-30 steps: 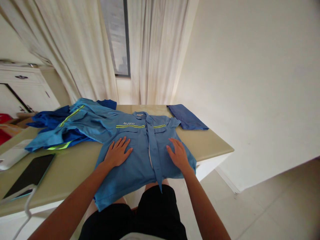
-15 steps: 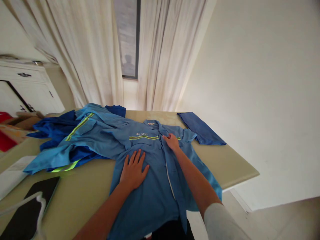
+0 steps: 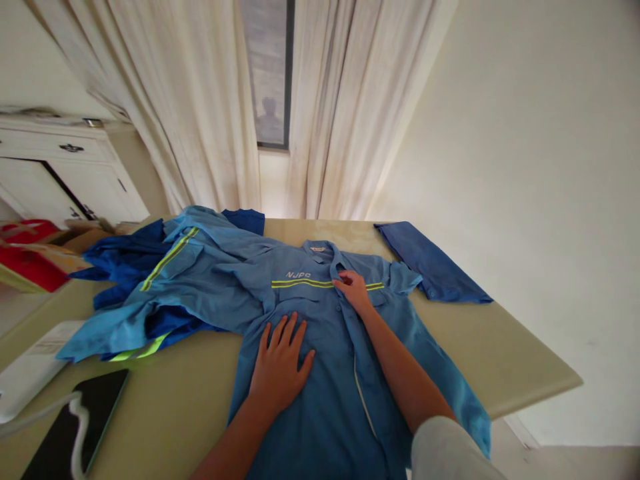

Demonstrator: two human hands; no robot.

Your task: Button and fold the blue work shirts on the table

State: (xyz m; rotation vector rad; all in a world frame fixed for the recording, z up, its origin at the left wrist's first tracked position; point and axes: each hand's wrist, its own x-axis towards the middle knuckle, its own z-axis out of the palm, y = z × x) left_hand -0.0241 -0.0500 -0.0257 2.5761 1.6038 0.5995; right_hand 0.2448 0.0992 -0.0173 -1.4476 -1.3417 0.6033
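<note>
A light blue work shirt [image 3: 320, 373] with yellow reflective stripes lies front up on the beige table [image 3: 505, 353], its hem hanging over the near edge. My left hand [image 3: 280, 363] rests flat and open on the shirt's left front, fingers spread. My right hand [image 3: 354, 290] reaches further up and touches the button placket at the chest stripe, fingers pressed down on the cloth; whether it pinches anything is hard to see.
A heap of other blue work clothes [image 3: 165, 280] lies at the left. A folded dark blue garment [image 3: 433, 267] sits at the far right corner. A dark tablet [image 3: 80, 427], a white cable and papers [image 3: 30, 373] lie near left. Curtains and a white cabinet stand behind.
My right hand moved from the shirt's lower right side up to the placket at the chest. My left hand stayed flat on the shirt. The view shifted closer over the table.
</note>
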